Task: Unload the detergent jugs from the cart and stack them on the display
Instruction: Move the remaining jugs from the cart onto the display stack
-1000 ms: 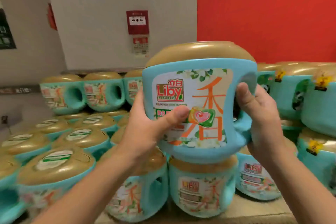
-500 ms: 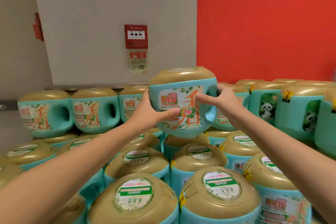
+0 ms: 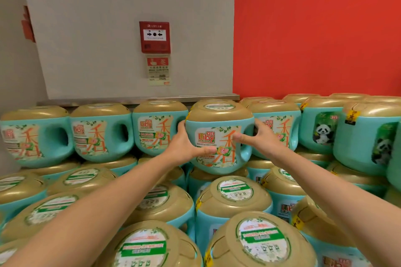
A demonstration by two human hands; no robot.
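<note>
Two bare hands are holding one teal detergent jug (image 3: 219, 147) with a gold lid, upright, in the middle of the back row of the display (image 3: 102, 134). The left hand (image 3: 184, 143) is gripping the jug's left side, with its thumb lying across the front label. The right hand (image 3: 260, 138) is gripping the right side by the handle opening, thumb pressing on the label. The jug's base is sitting at or just above the gold lids of the lower layer (image 3: 234, 193) — whether it is touching them cannot be told. Matching jugs are standing on either side, and panda-labelled jugs (image 3: 323, 130) are standing at far right. Behind, a red fire alarm box (image 3: 154, 37) is hanging on a grey wall, beside a red wall (image 3: 314, 28).
</note>
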